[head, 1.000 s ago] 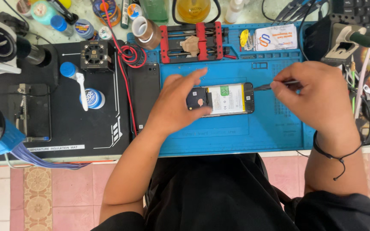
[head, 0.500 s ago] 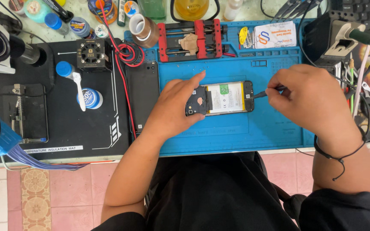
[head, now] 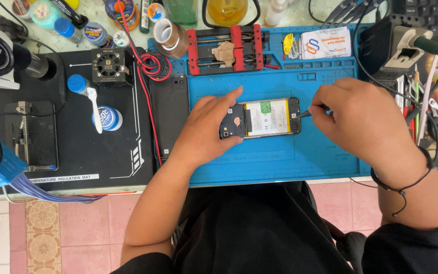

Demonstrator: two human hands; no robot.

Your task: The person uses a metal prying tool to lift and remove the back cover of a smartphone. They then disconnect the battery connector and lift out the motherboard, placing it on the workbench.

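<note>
At the frame centre, the opened phone [head: 260,118] has stayed on the blue mat [head: 280,152]. The left hand [head: 206,129] still presses it, fingers spread; the right hand [head: 358,119] keeps gripping a thin tool [head: 304,113], its tip now at the phone's right end.

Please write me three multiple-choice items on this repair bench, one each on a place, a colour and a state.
1. Where does the opened phone lie?
A. on the blue mat
B. on the black mat
C. on the floor tiles

2. What colour is the clamp fixture at the blue mat's far edge?
A. green
B. red
C. white

3. What is the right hand doing?
A. resting flat
B. holding a bottle
C. gripping a thin tool at the phone's end

Answers:
1 A, blue mat shows all round the phone, steadied by the left hand.
2 B, its bars are red.
3 C, the tool tip meets the phone.
</note>
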